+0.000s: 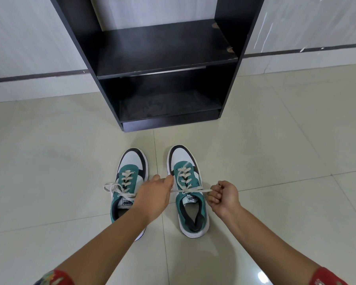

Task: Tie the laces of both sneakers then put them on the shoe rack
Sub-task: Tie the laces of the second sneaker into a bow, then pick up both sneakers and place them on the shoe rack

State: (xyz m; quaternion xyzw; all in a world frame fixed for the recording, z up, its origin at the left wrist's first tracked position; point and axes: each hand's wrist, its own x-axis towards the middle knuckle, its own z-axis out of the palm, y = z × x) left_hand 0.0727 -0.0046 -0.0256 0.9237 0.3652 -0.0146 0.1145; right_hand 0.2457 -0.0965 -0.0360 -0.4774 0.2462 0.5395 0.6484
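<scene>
Two teal, white and black sneakers stand side by side on the floor, toes pointing at the rack. The left sneaker (pixel 130 182) has its cream laces in a bow at the tongue. Over the right sneaker (pixel 188 190), my left hand (pixel 154 196) and my right hand (pixel 224 197) each pinch one end of its lace (pixel 193 191), which is stretched taut sideways across the tongue. My left forearm covers part of the left sneaker's heel.
A black shoe rack (pixel 164 64) stands against the wall just beyond the sneakers, with a middle shelf and a lower shelf, both bare. Pale floor tiles (pixel 275 140) spread on every side. A dark skirting strip runs along the wall.
</scene>
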